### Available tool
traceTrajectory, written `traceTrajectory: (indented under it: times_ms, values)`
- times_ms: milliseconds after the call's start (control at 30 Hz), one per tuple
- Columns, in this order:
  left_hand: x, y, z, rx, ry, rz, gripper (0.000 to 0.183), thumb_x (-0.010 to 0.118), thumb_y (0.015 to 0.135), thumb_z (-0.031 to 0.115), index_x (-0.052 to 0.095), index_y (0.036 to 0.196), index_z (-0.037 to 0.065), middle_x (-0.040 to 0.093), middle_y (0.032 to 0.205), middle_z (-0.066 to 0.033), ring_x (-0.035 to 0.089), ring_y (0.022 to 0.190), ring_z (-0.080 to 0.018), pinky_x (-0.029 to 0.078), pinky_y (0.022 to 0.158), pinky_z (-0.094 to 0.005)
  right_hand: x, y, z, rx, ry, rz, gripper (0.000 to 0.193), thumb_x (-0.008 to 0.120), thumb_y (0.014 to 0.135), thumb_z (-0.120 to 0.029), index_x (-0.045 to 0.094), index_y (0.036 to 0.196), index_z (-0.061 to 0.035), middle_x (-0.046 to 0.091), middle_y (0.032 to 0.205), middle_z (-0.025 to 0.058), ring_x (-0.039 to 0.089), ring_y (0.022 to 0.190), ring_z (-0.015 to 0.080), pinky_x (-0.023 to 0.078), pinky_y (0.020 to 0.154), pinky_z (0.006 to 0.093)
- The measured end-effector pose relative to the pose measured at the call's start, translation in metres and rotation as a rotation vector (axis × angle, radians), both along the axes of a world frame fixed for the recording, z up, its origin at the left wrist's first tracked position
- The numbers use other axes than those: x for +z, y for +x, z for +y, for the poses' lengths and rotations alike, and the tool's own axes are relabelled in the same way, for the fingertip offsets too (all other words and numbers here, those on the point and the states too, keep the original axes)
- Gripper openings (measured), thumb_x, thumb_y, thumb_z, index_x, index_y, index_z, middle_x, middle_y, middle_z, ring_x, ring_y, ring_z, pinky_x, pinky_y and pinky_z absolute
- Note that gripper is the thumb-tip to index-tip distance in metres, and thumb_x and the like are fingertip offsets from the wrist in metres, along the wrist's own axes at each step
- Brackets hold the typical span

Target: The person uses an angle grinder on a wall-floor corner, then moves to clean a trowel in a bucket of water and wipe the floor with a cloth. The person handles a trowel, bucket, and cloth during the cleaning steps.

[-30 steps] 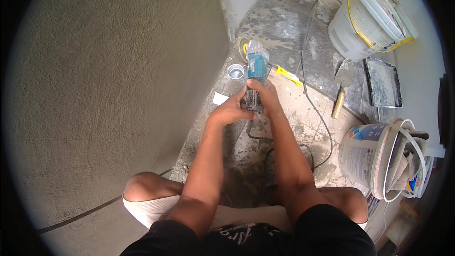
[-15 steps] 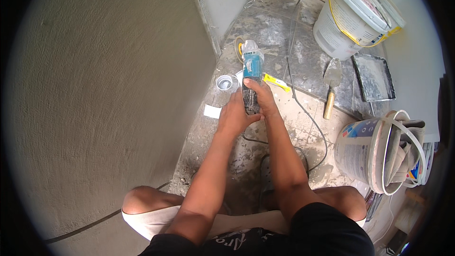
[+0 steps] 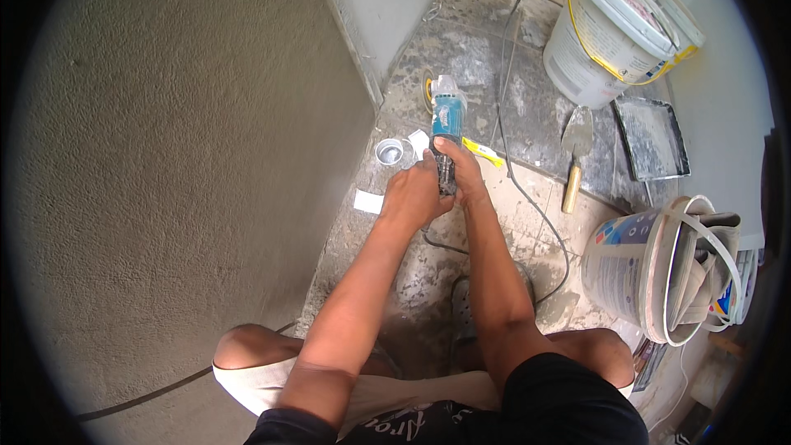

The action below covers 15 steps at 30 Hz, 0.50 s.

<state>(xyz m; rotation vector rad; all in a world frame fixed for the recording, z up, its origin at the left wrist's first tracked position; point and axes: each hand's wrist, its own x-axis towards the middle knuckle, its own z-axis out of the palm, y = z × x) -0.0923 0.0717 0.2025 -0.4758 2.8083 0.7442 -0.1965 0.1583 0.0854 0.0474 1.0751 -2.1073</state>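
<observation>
A teal and black angle grinder [image 3: 447,118] is held in front of me over the floor, its head and disc pointing away. My left hand [image 3: 410,194] is closed against the left side of the black rear body. From the other side my right hand [image 3: 463,171] wraps the same body, thumb lying on top near the teal housing. Fingers under the tool are hidden. The grinder's disc [image 3: 428,90] stands on edge at the left of the head. Just right of the tool lies a yellow packet [image 3: 482,152]. To the left are a small round white cup [image 3: 389,152] and a white paper piece [image 3: 368,201].
A grey plastered wall [image 3: 198,140] rises close on the left. Black cable [image 3: 540,222] loops across the stained floor. At right are a lidded bucket [image 3: 589,49], a trowel [image 3: 576,148], a paint tray [image 3: 655,136] and a bucket with cloth-like material [image 3: 622,264].
The grinder has shifted slightly right and toward me with both hands around it. The fingers of my left hand have curled in more on its rear body.
</observation>
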Motion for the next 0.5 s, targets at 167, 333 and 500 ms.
traceTrajectory:
  times_ms: [167,333,500]
  values:
    - [-0.04,0.004,-0.029,0.352,0.488,0.207,0.086,0.083,0.08,0.046,0.051,0.138,-0.008,0.068,0.118,-0.0175,0.065,0.111,-0.0283,0.051,0.097,-0.04,-0.012,0.005,0.003,0.018,-0.293,-0.161,0.037,0.068,0.093,-0.033,0.062,0.112,-0.0028,0.07,0.089,0.0104,0.069,0.066,0.0229,0.059,0.06,0.0339]
    - [-0.077,0.0,-0.029,0.612,1.519,-0.079,0.046,0.072,0.09,0.053,0.064,0.111,0.013,0.065,0.088,-0.0017,0.065,0.088,-0.0217,0.052,0.088,-0.0375,-0.018,0.024,0.008,0.067,-0.627,-0.187,0.072,0.058,0.093,-0.055,0.054,0.128,0.0078,0.066,0.093,0.014,0.064,0.071,0.0215,0.055,0.061,0.0333]
    - [-0.098,-0.003,-0.028,0.694,1.752,-0.006,0.035,0.079,0.086,0.043,0.059,0.085,0.014,0.053,0.065,0.0016,0.053,0.046,-0.0172,0.051,0.045,-0.0415,-0.021,0.051,0.009,0.193,-0.777,-0.214,0.068,0.059,0.091,-0.055,0.055,0.125,0.0044,0.06,0.096,0.0135,0.059,0.071,0.0202,0.052,0.058,0.0322]
